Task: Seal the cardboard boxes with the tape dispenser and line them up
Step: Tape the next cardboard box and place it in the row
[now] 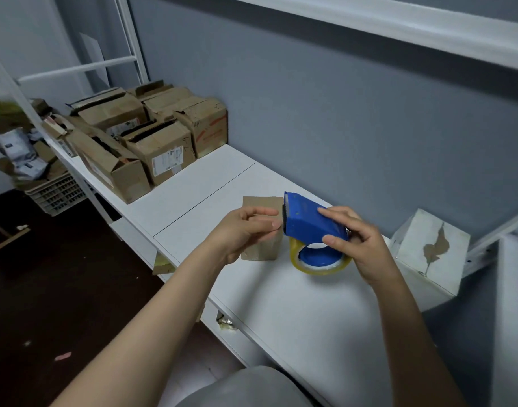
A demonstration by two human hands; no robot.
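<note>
A blue tape dispenser (309, 223) with a roll of clear yellowish tape (319, 264) is held above the white shelf (296, 304). My right hand (357, 242) grips the dispenser from the right, fingers over its top and thumb at its side. My left hand (246, 230) is at the dispenser's cutter end, thumb and fingertips pinched together there; whether tape is between them I cannot tell. A small brown cardboard box (262, 202) stands just behind my left hand, partly hidden by it.
Several larger cardboard boxes (152, 136) crowd the far left of the shelf. A white box with a torn brown patch (431, 251) stands at the right by the grey wall. A plastic crate (58, 192) sits on the dark floor at left.
</note>
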